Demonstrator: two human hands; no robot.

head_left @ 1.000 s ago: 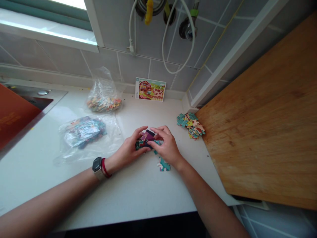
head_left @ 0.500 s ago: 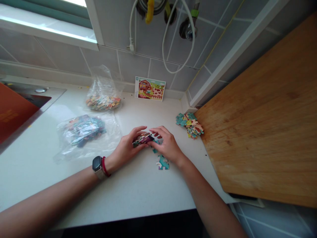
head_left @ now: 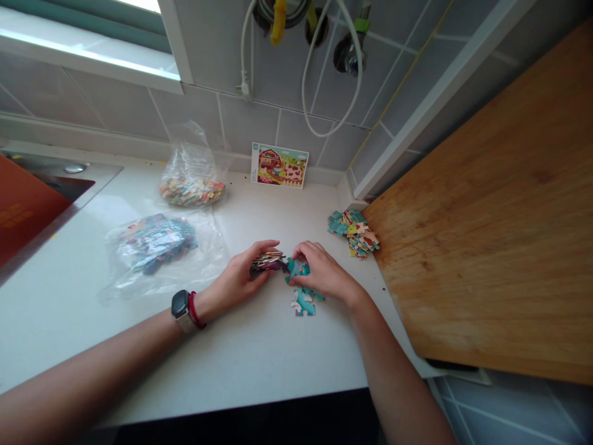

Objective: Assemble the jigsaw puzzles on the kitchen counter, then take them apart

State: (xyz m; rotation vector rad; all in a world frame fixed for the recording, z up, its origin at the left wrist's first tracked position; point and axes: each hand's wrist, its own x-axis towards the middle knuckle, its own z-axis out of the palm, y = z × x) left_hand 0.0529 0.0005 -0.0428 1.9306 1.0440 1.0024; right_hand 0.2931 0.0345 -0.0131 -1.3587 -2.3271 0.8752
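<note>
My left hand [head_left: 241, 270] is closed around a stack of jigsaw puzzle pieces [head_left: 269, 262], held edge-on above the white counter. Just to the right, my right hand [head_left: 323, 272] pinches a teal puzzle piece [head_left: 296, 267] between thumb and fingers, close to the stack. Beneath the right hand, a teal and white puzzle piece [head_left: 303, 303] lies on the counter, with more teal pieces partly hidden by the palm. A heap of loose puzzle pieces [head_left: 356, 232] sits farther right, beside the wooden board.
Two clear plastic bags of puzzle pieces, a front one [head_left: 157, 244] and a rear one [head_left: 192, 185], lie to the left. A farm picture card [head_left: 280, 165] leans against the tiled wall. A large wooden board [head_left: 491, 210] stands at right; an orange object [head_left: 28, 213] is far left.
My right hand has moved slightly right, away from the stack, and now pinches a teal piece. The left hand keeps its stack nearly in place.
</note>
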